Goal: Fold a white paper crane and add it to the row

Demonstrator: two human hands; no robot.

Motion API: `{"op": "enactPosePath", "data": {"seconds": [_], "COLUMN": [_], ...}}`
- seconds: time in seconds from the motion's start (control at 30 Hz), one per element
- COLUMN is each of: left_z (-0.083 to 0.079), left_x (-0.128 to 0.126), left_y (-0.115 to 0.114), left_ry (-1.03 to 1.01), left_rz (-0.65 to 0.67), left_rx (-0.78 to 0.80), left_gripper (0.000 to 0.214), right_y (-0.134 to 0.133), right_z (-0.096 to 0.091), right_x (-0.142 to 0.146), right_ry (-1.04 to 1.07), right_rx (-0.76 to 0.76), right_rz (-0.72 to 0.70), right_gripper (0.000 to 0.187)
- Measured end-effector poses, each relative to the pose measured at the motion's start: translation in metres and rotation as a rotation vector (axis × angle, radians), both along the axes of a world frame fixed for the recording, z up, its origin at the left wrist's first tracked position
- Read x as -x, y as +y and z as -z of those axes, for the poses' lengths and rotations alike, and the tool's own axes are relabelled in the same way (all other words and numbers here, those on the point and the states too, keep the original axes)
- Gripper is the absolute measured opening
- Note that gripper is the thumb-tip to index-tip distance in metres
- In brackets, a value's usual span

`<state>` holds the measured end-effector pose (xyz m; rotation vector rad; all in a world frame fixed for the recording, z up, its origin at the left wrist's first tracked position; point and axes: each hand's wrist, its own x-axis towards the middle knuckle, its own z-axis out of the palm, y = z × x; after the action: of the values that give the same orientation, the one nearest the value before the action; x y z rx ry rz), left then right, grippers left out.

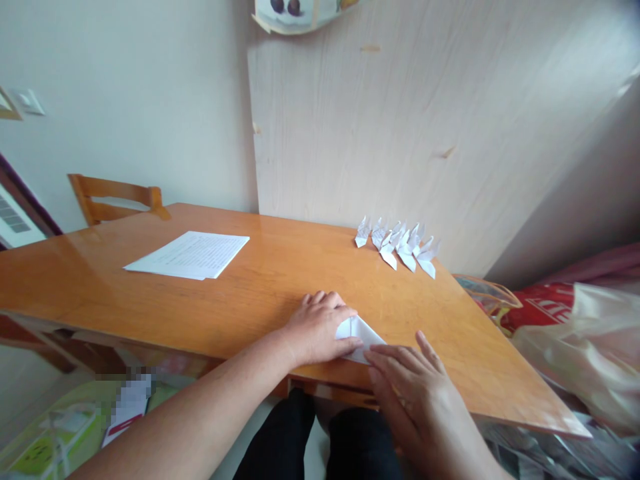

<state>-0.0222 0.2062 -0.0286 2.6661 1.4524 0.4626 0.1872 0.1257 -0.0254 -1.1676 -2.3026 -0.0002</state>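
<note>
A small piece of white folded paper (368,335) lies near the front edge of the wooden table (285,267), with a pointed corner toward the right. My left hand (317,333) grips its left side, thumb on top and fingers curled over the far edge. At its right corner, the fingertips of my right hand (423,393) press on the paper, with the thumb tucked close beneath them. Both hands cover parts of the sheet. Several white folded paper birds (407,252) stand in a cluster at the back right of the table.
A stack of written or printed sheets (195,255) lies at the back left of the table. Behind it stands a wooden chair (117,193). Plastic bags (565,340) crowd the table's right side, and a wall (350,147) borders the back.
</note>
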Motion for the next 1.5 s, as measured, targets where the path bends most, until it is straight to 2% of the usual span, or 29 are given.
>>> {"op": "enactPosePath", "data": {"seconds": [0.1,0.23,0.4,0.6,0.73,0.83,0.97,1.13,1.23,1.33,1.5], "left_z": [0.0,0.0,0.0,0.001,0.0,-0.001,-0.001,-0.002,-0.002,-0.002,0.0], "left_x": [0.0,0.001,0.0,-0.001,0.0,0.0,0.0,-0.001,0.0,0.0,-0.001], "left_y": [0.0,0.0,0.0,0.0,-0.001,-0.001,-0.001,-0.001,-0.002,-0.002,-0.001], "left_ry": [-0.012,-0.03,-0.027,-0.012,-0.008,-0.005,-0.005,-0.014,-0.007,0.002,0.002], "left_rz": [0.007,0.002,-0.018,-0.011,-0.007,-0.01,-0.012,-0.009,-0.012,-0.015,-0.01], "left_rx": [0.002,0.013,0.012,-0.009,0.002,0.015,0.018,0.006,0.013,0.02,-0.002], "left_gripper": [0.054,0.056,0.055,0.054,0.055,0.054,0.055,0.053,0.052,0.053,0.054], "right_y": [0.021,0.057,0.083,0.08,0.074,0.072,0.07,0.073,0.077,0.08,0.075], "right_z": [-0.007,-0.006,0.001,0.011,0.014,0.018,0.016,-0.006,-0.015,-0.012,-0.001], "right_x": [-0.016,-0.027,-0.021,-0.013,-0.013,-0.013,-0.013,-0.008,0.0,0.008,0.012], "right_ry": [0.052,0.115,-0.026,-0.256,-0.342,-0.352,-0.349,-0.213,-0.075,-0.077,-0.146], "right_rx": [-0.035,0.003,0.094,0.211,0.296,0.27,0.205,0.101,0.194,0.279,0.325], "right_rz": [0.094,0.197,0.302,0.369,0.383,0.383,0.362,0.286,0.188,0.126,0.149], "right_gripper": [0.025,0.029,0.03,0.055,0.058,0.058,0.055,0.035,0.025,0.019,0.02]}}
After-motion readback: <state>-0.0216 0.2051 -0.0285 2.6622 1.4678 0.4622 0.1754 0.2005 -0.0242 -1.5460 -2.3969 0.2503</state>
